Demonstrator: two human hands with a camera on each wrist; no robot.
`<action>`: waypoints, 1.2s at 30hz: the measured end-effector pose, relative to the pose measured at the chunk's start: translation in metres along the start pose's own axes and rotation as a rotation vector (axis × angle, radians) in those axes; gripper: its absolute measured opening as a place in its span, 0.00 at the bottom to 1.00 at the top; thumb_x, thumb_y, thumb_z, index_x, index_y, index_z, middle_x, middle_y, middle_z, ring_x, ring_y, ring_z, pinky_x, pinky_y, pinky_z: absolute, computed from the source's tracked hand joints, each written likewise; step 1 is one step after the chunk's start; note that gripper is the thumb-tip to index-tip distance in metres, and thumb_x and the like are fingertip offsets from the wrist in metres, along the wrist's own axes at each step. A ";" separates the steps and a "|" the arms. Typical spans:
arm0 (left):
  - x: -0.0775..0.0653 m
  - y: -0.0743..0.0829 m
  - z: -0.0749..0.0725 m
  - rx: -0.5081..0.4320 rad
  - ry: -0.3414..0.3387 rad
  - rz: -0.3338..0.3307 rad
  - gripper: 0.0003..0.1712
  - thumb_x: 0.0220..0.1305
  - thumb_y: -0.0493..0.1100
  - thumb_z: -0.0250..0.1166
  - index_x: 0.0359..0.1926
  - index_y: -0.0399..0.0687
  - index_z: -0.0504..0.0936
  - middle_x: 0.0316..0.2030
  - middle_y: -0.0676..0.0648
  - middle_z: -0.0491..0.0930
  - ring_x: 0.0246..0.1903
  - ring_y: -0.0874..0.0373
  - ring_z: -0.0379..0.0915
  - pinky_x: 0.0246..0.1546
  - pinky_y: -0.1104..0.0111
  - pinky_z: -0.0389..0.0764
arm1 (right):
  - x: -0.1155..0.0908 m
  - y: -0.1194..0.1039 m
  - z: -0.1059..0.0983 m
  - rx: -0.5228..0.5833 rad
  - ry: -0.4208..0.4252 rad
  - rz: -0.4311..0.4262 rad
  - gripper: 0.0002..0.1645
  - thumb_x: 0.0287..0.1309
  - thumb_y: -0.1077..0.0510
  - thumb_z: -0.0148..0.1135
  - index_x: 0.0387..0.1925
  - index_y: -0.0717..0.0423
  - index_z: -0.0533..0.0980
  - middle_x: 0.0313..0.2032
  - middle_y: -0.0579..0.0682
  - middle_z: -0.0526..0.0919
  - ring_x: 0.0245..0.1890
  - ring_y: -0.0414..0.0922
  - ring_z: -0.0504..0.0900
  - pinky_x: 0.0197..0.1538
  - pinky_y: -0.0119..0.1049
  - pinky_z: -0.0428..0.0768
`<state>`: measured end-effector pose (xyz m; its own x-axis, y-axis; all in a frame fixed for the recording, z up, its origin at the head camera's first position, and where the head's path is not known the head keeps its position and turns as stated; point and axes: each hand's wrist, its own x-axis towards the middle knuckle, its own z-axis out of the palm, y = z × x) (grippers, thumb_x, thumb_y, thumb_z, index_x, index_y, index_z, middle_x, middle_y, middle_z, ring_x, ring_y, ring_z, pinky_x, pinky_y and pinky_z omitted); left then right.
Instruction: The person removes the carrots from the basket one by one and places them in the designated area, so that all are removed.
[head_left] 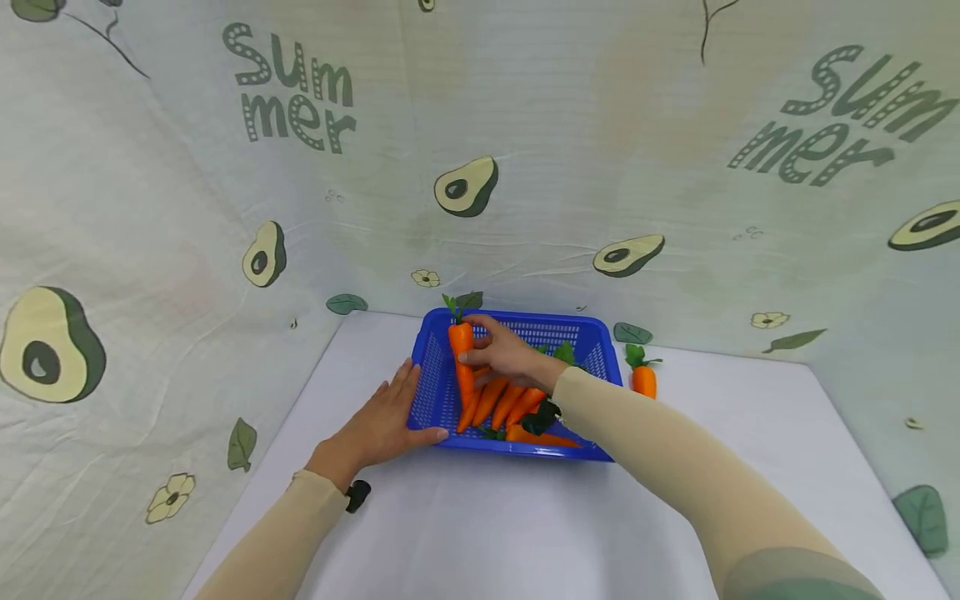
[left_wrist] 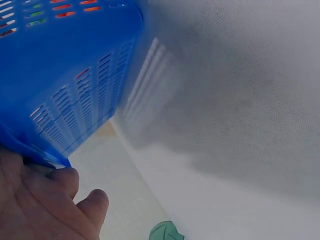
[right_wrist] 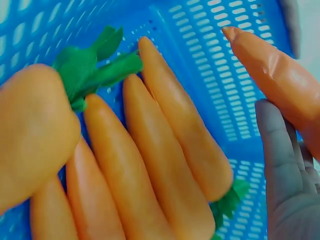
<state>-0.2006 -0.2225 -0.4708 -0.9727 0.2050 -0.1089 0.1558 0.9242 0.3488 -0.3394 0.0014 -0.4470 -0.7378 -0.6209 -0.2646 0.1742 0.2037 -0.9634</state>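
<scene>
- The right hand reaches into the blue basket and grips a carrot by its thick upper end, fingers curled round it, its leafy top near the basket's far left corner.
- That carrot points tip-down toward the other carrots lying side by side on the basket floor; from the right wrist, these carrots lie close together with green leaves among them.
- The left hand lies flat, fingers straight, against the basket's left wall near its front corner.
- The basket sits toward the desk's far edge, about midway along.
- A lone carrot stands on the desk just beside the basket's right wall.
</scene>
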 end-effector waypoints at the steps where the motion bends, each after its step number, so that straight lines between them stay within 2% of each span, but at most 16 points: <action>1: 0.000 0.000 0.000 -0.001 0.000 -0.001 0.73 0.46 0.87 0.50 0.78 0.47 0.36 0.78 0.46 0.32 0.77 0.44 0.41 0.75 0.48 0.48 | -0.004 -0.002 -0.003 -0.007 0.016 -0.013 0.43 0.61 0.58 0.66 0.70 0.30 0.57 0.62 0.59 0.72 0.50 0.54 0.83 0.51 0.63 0.79; 5: 0.000 -0.003 0.002 -0.006 -0.002 -0.012 0.73 0.45 0.88 0.48 0.78 0.48 0.35 0.78 0.47 0.31 0.77 0.45 0.39 0.75 0.49 0.47 | -0.019 -0.007 -0.013 -0.077 0.075 -0.063 0.42 0.60 0.58 0.67 0.69 0.28 0.58 0.60 0.57 0.72 0.48 0.54 0.84 0.48 0.62 0.81; 12: -0.003 -0.007 0.001 -0.035 0.009 -0.023 0.72 0.49 0.84 0.54 0.78 0.47 0.34 0.78 0.46 0.31 0.76 0.42 0.39 0.74 0.47 0.48 | -0.046 -0.008 -0.028 -0.293 0.206 -0.147 0.42 0.58 0.52 0.69 0.68 0.26 0.58 0.61 0.55 0.72 0.42 0.52 0.85 0.36 0.49 0.87; 19: -0.003 -0.008 0.000 -0.035 0.003 -0.019 0.73 0.47 0.86 0.52 0.78 0.45 0.34 0.78 0.44 0.31 0.76 0.38 0.40 0.74 0.45 0.48 | -0.073 -0.007 -0.047 -0.385 0.330 -0.185 0.44 0.57 0.53 0.70 0.69 0.27 0.59 0.60 0.54 0.74 0.41 0.51 0.86 0.34 0.47 0.87; 24: -0.004 -0.007 0.001 -0.054 0.002 -0.014 0.72 0.49 0.83 0.55 0.78 0.44 0.34 0.78 0.44 0.31 0.76 0.38 0.40 0.74 0.45 0.47 | -0.095 -0.010 -0.063 -0.475 0.416 -0.207 0.45 0.56 0.50 0.71 0.70 0.29 0.59 0.59 0.55 0.75 0.43 0.51 0.86 0.33 0.41 0.87; 30: -0.004 -0.003 0.003 -0.061 -0.002 -0.016 0.72 0.50 0.82 0.57 0.78 0.46 0.33 0.78 0.44 0.30 0.75 0.34 0.40 0.72 0.42 0.51 | -0.130 -0.015 -0.085 -0.505 0.493 -0.225 0.44 0.57 0.51 0.70 0.71 0.33 0.58 0.60 0.58 0.75 0.48 0.55 0.85 0.37 0.42 0.87; 36: -0.003 0.002 0.006 -0.058 -0.003 -0.006 0.73 0.49 0.83 0.55 0.78 0.46 0.32 0.78 0.43 0.30 0.74 0.34 0.41 0.71 0.41 0.51 | -0.167 -0.010 -0.110 -0.498 0.576 -0.183 0.45 0.58 0.52 0.69 0.72 0.36 0.57 0.63 0.61 0.73 0.49 0.57 0.85 0.39 0.47 0.87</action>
<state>-0.1964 -0.2194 -0.4751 -0.9730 0.2007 -0.1141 0.1398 0.9053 0.4011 -0.2897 0.1865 -0.3890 -0.9724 -0.2146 0.0915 -0.1956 0.5363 -0.8210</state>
